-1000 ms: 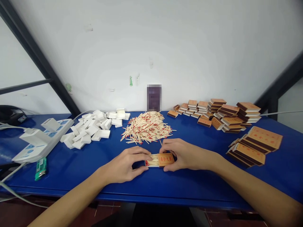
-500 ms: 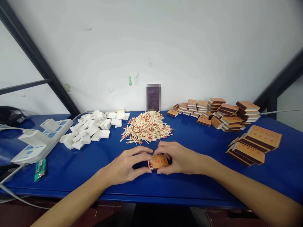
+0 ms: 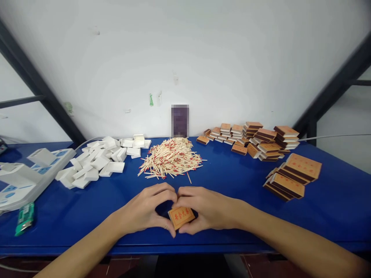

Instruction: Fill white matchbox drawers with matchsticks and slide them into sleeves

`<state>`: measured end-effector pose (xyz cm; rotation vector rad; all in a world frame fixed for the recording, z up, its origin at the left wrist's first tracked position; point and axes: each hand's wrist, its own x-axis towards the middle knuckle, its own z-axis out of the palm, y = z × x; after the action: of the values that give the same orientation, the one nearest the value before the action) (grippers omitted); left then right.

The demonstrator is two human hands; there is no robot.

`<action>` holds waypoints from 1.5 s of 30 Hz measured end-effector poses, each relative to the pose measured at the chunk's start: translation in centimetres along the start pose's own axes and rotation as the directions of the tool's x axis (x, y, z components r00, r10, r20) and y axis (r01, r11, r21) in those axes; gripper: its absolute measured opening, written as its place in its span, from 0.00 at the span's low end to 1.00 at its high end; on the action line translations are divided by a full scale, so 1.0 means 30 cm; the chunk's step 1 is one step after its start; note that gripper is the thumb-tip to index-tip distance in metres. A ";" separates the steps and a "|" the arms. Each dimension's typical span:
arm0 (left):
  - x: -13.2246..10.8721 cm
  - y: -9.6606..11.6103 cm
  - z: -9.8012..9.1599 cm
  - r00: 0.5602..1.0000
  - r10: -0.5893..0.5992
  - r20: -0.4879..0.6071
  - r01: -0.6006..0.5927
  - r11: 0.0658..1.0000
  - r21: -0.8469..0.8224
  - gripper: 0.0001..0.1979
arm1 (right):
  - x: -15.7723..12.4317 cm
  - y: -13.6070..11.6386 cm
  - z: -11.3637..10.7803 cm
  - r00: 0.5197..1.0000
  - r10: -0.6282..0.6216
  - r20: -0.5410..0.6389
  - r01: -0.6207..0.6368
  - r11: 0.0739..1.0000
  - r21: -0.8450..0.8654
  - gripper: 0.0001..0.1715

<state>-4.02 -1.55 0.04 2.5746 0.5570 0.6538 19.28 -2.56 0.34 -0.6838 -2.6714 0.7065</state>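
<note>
An orange matchbox (image 3: 181,217) with red characters is held between both hands near the table's front edge, slightly tilted. Its sleeve looks nearly closed, with a thin pale strip at the left end and no match heads showing. My right hand (image 3: 208,210) grips the box's right side, thumb below and fingers above. My left hand (image 3: 146,211) curves around the left end, thumb and fingertips at that edge. Beyond the hands lies a heap of red-tipped matches (image 3: 172,156), and one loose match (image 3: 189,178) lies in front of it.
White matchbox trays (image 3: 100,162) are piled on the left of the blue table (image 3: 232,177). Stacked matchboxes (image 3: 268,146) fill the right rear, with more matchboxes (image 3: 301,166) closer in. A power strip (image 3: 43,173) and a green packet (image 3: 25,219) lie far left.
The matchbox's tray, with match heads showing at its left end before, is now pushed into the sleeve. The box has tilted and come closer to the table's front edge. The view has shifted right.
</note>
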 end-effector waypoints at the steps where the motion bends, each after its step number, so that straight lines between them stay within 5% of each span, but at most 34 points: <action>1: -0.001 -0.001 -0.001 0.999 0.034 -0.005 -0.034 0.999 0.025 0.24 | 0.002 -0.007 0.002 0.999 -0.032 0.005 0.032 0.999 -0.006 0.19; 7: -0.006 0.021 0.008 0.957 0.274 -0.097 -0.258 0.955 0.145 0.28 | -0.012 -0.069 0.030 0.990 -0.143 -0.011 0.143 0.990 -0.001 0.21; 11: -0.036 0.060 0.013 0.960 0.260 -0.105 -0.234 0.948 0.214 0.24 | -0.144 -0.121 0.001 0.969 -0.077 -0.233 0.021 0.972 -0.234 0.25; 14: -0.067 0.083 0.011 0.976 0.195 -0.100 -0.171 0.963 0.209 0.10 | -0.317 -0.104 -0.070 0.829 -0.096 -0.551 -0.223 0.846 -0.484 0.19; 18: -0.082 0.097 0.016 0.982 0.171 -0.085 -0.150 0.966 0.212 0.04 | -0.530 -0.003 -0.148 0.660 -0.083 -0.747 -0.602 0.537 -0.592 0.17; 22: -0.076 0.101 0.031 0.984 0.167 -0.068 -0.145 0.956 0.253 0.05 | -0.621 0.082 -0.161 0.708 -0.043 -0.705 -0.646 0.363 -0.671 0.17; 25: -0.075 0.097 0.036 0.985 0.148 -0.084 -0.119 0.953 0.278 0.05 | -0.632 0.102 -0.161 0.731 -0.034 -0.682 -0.637 0.327 -0.698 0.18; 33: -0.081 0.103 0.043 0.991 0.092 -0.096 -0.055 0.942 0.330 0.07 | -0.629 0.105 -0.153 0.698 -0.031 -0.716 -0.668 0.332 -0.666 0.18; 36: -0.080 0.111 0.048 0.991 0.073 -0.116 -0.027 0.936 0.352 0.07 | -0.602 0.096 -0.138 0.710 -0.095 -0.697 -0.619 0.388 -0.683 0.15; 40: -0.094 0.057 -0.017 0.973 0.035 -0.227 0.082 0.869 0.487 0.06 | -0.524 0.049 -0.106 0.724 -0.223 -0.653 -0.429 0.596 -0.679 0.12; 45: -0.183 -0.128 -0.209 0.901 -0.199 -0.385 0.432 0.474 0.767 0.18 | -0.368 0.005 -0.057 0.852 -0.203 -0.482 -0.193 0.734 -0.651 0.09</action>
<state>-12.77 0.92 1.25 3.0842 1.8022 0.6671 29.34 -7.46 -0.03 -0.8751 -2.3314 -0.4909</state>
